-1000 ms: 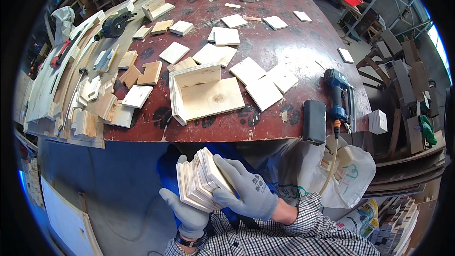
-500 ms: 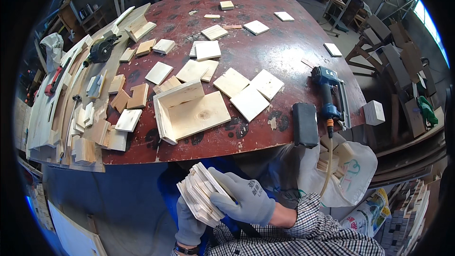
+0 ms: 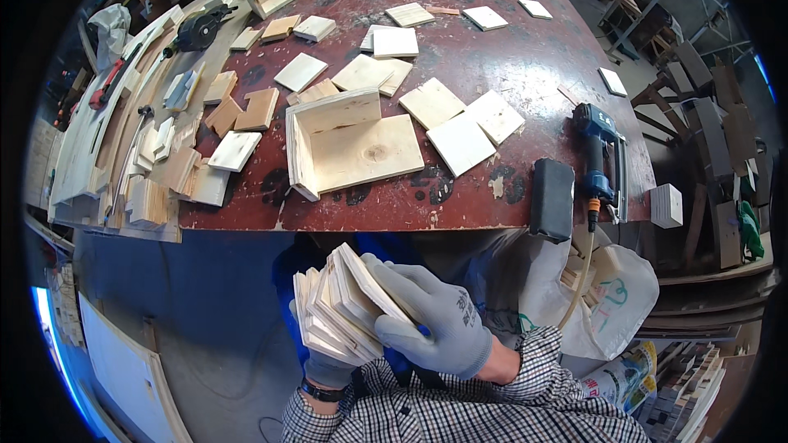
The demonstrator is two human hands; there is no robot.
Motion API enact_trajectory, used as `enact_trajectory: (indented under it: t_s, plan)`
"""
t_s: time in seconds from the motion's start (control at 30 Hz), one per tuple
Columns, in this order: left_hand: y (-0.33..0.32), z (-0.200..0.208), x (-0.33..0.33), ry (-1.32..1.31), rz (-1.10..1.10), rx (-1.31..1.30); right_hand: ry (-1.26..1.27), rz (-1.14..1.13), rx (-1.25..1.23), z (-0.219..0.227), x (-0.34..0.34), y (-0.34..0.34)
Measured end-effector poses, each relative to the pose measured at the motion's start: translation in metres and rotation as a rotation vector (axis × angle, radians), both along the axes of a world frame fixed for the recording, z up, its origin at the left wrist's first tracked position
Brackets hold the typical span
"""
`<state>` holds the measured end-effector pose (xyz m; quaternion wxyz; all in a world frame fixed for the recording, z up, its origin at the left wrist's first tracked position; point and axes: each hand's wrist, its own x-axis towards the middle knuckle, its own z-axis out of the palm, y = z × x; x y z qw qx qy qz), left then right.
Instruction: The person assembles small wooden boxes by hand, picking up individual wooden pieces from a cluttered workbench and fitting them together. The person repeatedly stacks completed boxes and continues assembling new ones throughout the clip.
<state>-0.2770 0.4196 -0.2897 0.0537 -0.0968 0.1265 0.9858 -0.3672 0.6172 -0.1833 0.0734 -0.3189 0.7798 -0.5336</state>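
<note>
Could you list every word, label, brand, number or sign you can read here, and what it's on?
I won't copy out wording, but markings show here:
Gloved right hand: dark print on the back.
White bag: large green marks.
Blue nail gun: pale marking, too small to read.
Colourful sack, lower right: red print, too blurred to read fully.

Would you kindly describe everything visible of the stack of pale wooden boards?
The stack of pale wooden boards shows layered, plywood-like edges. Its thin pieces tilt and fan apart unevenly. It is held in front of the dark-red table. The grey-gloved right hand has its grip on the right side; the left hand, mostly hidden, is beneath.
</note>
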Motion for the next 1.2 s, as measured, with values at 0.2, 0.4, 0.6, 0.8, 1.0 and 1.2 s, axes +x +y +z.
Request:
enact_trajectory:
  t_s: [0.2, 0.4, 0.6, 0.8, 1.0, 1.2]
  plan:
    - [0.004, -0.022, 0.009, -0.148, 0.395, 1.285, -0.182, 0.014, -0.09, 0.015, 0.006, 0.013]
    - [0.012, 0.019, -0.015, 0.236, 0.132, 0.499, -0.508, -0.081, -0.275, 0.011, 0.006, 0.019]
    - [0.011, 0.019, -0.011, 0.289, 0.061, 0.469, -0.541, -0.358, -0.236, 0.005, -0.015, 0.028]
    - [0.007, 0.029, -0.009, 0.287, 0.034, 0.595, 0.084, -0.48, 0.188, 0.002, -0.051, 0.059]
    - [-0.004, 0.004, -0.002, 0.283, -0.036, 0.634, 0.646, -0.333, 0.743, 0.009, -0.072, 0.066]
    - [-0.006, 0.03, 0.0, 0.339, 0.011, 0.659, 0.713, -0.278, 0.863, -0.005, -0.07, 0.068]
